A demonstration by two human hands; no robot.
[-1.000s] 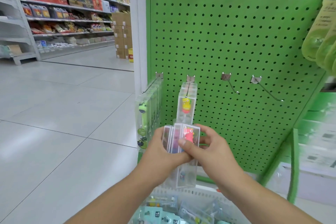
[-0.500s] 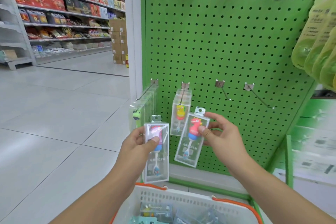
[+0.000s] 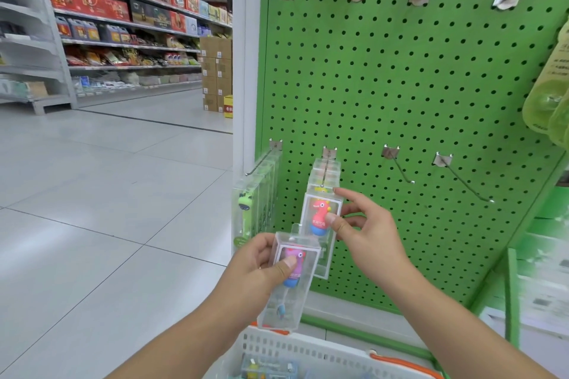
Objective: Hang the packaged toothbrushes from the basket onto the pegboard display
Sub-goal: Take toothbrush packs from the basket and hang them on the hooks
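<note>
My right hand point(image 3: 366, 234) pinches a clear packaged toothbrush with a pink-red figure point(image 3: 320, 218), its top held just under the tip of the second lower hook point(image 3: 324, 169) of the green pegboard point(image 3: 400, 86). That hook carries several clear packs. My left hand point(image 3: 261, 268) grips another clear pack with a purple figure point(image 3: 292, 280), lower and to the left, above the basket point(image 3: 308, 351). The first lower hook point(image 3: 261, 160) holds packs with a green figure point(image 3: 246, 209).
Two bare lower hooks point(image 3: 398, 168) point(image 3: 462, 178) stick out to the right, with more hooks along the top row. Yellow-green packs point(image 3: 548, 95) hang at the right edge. A white post point(image 3: 243, 55) borders the board; an aisle with stocked shelves point(image 3: 123, 24) lies to the left.
My right hand has lifted the pink-red pack up and toward the second hook's tip. My left hand has stayed low with the purple pack. The view has shifted closer to the board.
</note>
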